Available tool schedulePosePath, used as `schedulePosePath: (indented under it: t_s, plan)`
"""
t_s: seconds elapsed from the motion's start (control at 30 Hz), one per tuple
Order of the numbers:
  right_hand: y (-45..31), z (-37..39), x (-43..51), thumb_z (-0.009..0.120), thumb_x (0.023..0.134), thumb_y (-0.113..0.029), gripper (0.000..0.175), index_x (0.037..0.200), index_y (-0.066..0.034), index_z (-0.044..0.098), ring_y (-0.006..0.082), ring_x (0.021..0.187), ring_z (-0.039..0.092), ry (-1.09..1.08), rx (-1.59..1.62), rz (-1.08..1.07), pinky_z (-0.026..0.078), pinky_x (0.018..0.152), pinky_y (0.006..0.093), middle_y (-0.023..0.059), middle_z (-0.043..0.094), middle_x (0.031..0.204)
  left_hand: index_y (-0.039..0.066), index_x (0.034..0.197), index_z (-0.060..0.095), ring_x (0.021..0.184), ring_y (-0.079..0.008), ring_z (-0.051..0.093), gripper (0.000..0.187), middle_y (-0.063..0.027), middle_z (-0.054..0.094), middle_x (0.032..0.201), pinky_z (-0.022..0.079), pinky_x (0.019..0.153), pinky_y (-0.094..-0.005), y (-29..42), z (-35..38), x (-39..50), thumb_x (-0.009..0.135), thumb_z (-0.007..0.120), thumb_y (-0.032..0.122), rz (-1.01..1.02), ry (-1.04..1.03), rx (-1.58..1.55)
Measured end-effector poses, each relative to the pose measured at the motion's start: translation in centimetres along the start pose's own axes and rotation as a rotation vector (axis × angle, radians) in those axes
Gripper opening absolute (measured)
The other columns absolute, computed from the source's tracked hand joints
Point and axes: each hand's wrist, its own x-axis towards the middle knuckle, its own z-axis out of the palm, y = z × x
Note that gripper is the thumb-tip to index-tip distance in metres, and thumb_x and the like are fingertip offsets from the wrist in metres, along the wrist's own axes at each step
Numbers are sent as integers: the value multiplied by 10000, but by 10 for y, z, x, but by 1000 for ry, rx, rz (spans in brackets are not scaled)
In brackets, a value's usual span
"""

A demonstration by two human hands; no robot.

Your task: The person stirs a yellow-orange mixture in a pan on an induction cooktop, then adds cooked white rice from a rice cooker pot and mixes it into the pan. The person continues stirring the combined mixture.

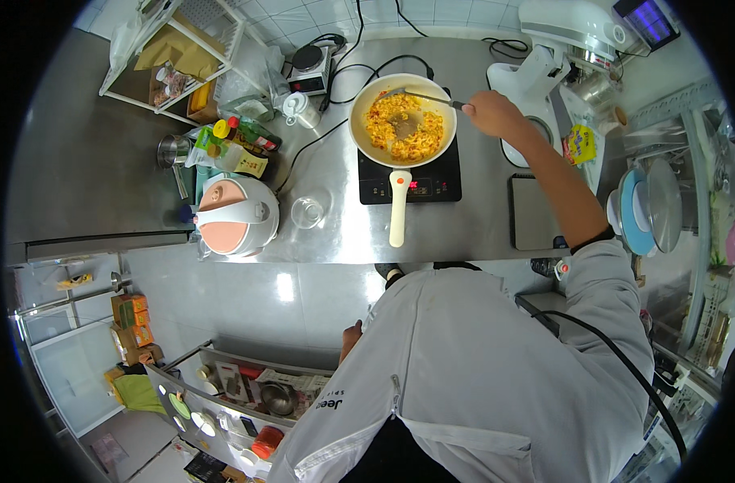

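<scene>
My right hand [494,113] grips the dark handle of a metal spatula [426,96]. Its head reaches into the far side of a cream-coloured frying pan [448,137]. Yellow-orange food in small pieces, like scrambled egg [379,124], forms a rough ring around a bare, shiny patch in the pan. Under the pan is a black induction cooktop [443,181] with a lit red display. The pan's cream handle [397,211] points towards me. Down at my side hangs my left hand [351,335], away from the counter; its fingers are mostly hidden.
Left of the cooktop are a clear glass [308,212], a pink-and-white rice cooker [237,214], sauce bottles [247,148] and a white-capped jar [301,110]. A kitchen scale [310,69] stands behind. To the right are a stand mixer [524,84] and a flat dark-edged device [533,211]. Black cables cross the steel counter.
</scene>
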Motion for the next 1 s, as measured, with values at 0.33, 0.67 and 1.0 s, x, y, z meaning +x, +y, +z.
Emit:
schedulePosePath:
  t_s: [0.33, 0.67, 1.0]
  plan:
    - [25, -82, -66, 610, 906, -308, 298, 910, -25, 705, 366, 833, 650, -165, -156, 39, 511, 759, 451, 157, 685, 876, 9, 1169, 535, 681, -371, 657, 400, -171, 653, 718, 509, 577, -495, -1, 21, -4, 876, 553, 281, 31, 51, -47]
    - [9, 9, 4, 579, 926, -327, 350, 875, 6, 671, 414, 865, 645, -33, 24, -32, 510, 757, 501, 216, 676, 887, -2, 1188, 541, 681, -371, 660, 421, -176, 659, 726, 505, 566, -497, 11, 13, -12, 895, 530, 300, 31, 60, -44]
    - [5, -53, -85, 611, 914, -275, 265, 850, -27, 675, 376, 809, 634, -85, -128, -60, 500, 732, 475, 168, 669, 830, -3, 1181, 543, 682, -373, 658, 412, -179, 659, 729, 503, 564, -499, 22, 10, -12, 904, 519, 301, -10, 37, -69]
